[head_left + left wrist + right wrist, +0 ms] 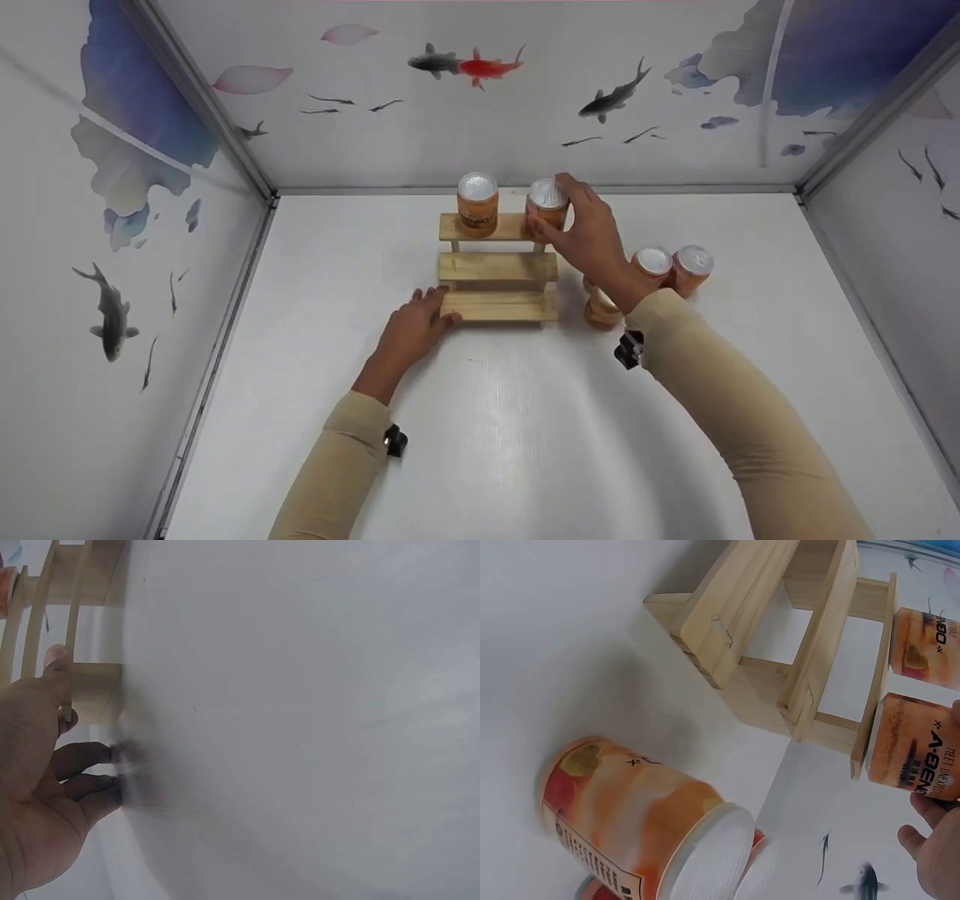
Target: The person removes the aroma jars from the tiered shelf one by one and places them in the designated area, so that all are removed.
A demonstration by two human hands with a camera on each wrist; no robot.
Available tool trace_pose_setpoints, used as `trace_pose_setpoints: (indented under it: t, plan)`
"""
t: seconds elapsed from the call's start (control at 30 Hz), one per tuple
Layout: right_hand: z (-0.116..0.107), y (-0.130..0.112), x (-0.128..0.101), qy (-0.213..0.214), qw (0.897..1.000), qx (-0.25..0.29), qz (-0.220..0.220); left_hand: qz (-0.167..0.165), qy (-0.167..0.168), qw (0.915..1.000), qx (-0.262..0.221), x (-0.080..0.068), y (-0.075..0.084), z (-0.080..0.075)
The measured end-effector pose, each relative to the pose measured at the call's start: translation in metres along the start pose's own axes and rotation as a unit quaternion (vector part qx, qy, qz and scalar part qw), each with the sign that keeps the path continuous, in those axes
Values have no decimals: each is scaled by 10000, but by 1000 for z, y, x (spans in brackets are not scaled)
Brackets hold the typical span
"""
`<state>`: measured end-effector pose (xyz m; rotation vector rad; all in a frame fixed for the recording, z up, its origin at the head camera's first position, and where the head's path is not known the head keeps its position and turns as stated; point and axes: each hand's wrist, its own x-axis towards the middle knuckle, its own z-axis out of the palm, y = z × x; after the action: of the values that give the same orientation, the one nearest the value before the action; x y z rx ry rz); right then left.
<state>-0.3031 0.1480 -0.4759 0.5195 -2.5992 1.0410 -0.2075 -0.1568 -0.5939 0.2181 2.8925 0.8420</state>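
Note:
A three-step wooden rack [498,267] stands near the back of the white table. On the right of its top step sits an orange can [911,746] with a silver lid; my right hand [592,232] grips it from the right side, with thumb and fingers around it. A second orange can [478,206] stands upright on the left of the same step. At the lowest step's left end, my left hand [411,330] pinches the board, its thumb [57,660] on one face and a fingertip on the other. The remaining left fingers are near the table.
Several more orange cans [691,268] stand right of the rack, partly hidden behind the right forearm; one can [630,810] shows large in the right wrist view. White panels with painted fish [487,67] enclose the table at the back and sides.

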Motion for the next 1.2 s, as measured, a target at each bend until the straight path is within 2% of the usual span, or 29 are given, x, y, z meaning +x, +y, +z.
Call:
trace_pose_setpoints:
  t: [0.6, 0.77, 1.2]
  plan:
    - [-29, 19, -20, 104, 9998, -147, -26, -35, -76, 9999, -129, 1, -4, 0]
    - [-34, 25, -26, 190, 9995, -199, -150, -36, -64, 9998, -169, 0, -3, -1]
    - [-52, 37, -41, 177, 9996, -163, -113, -31, -99, 9999, -117, 0, -1, -1]
